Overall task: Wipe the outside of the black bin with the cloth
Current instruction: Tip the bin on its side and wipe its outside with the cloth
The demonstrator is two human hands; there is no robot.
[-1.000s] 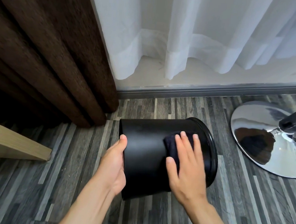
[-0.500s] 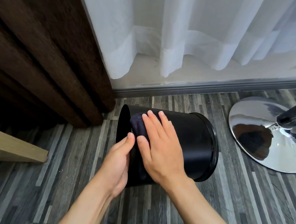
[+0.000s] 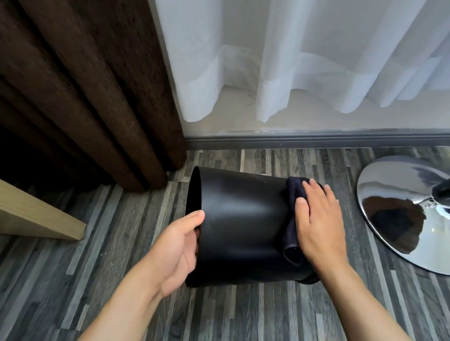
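Right hand [image 3: 316, 224] is pressed flat, fingers spread, pinning the dark cloth [image 3: 291, 219] against the right end of the black bin [image 3: 240, 224]. Left hand [image 3: 179, 251] cups the bin's other end, thumb on its edge. Bin's on its side on the grey plank floor [image 3: 40, 276], brown curtain [image 3: 76, 71] just behind-left, chrome chair base [image 3: 407, 217] off right.

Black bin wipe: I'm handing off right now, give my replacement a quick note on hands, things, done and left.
Left hand: gripping the black bin at its left end.
Right hand: flat, pressing the cloth on the bin's wall near its right end.
Bin lies on its side on the floor, beside the chrome chair base.
Done: wiping under way.
Left: the bin's underside, not visible here.
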